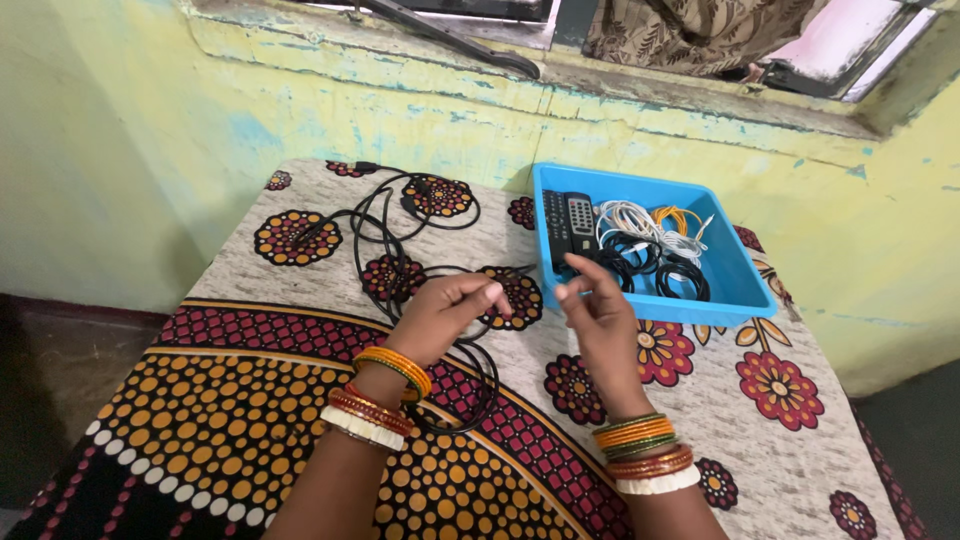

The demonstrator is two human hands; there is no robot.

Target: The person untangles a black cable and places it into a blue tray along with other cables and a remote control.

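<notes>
A long black cable [385,235] lies in loose loops across the patterned cloth on the table. My left hand [450,312] hovers over the near loops with its fingers curled in, and the cable runs out from under it. My right hand [597,315] is raised beside it, a small gap apart, thumb and fingertips pinched together just in front of the blue tray [750,285]; whether it pinches anything is too small to tell. Both wrists wear orange, red and white bangles.
The blue plastic tray holds two black remote controls [568,222], a white cable coil [625,218], an orange one [678,216] and black coils [660,268]. A yellow wall and a window ledge [600,75] stand right behind the table. The floor drops away on both sides.
</notes>
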